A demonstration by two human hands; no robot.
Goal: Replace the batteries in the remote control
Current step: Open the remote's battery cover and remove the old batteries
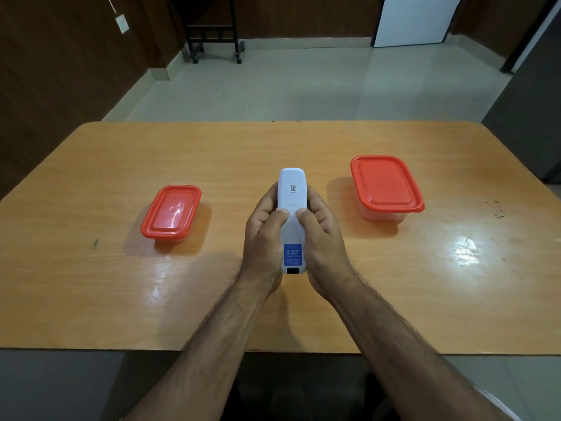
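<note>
A white remote control is held back side up above the middle of the wooden table. It carries a small QR label near its far end and a blue sticker near the end closest to me. My left hand grips its left side and my right hand grips its right side. Both thumbs press on the seam of the battery cover, halfway along the back. The cover looks closed, and no batteries are visible.
A small clear container with a red lid stands on the table to the left. A larger container with a red lid stands to the right. Both lids are on, and their contents are hidden.
</note>
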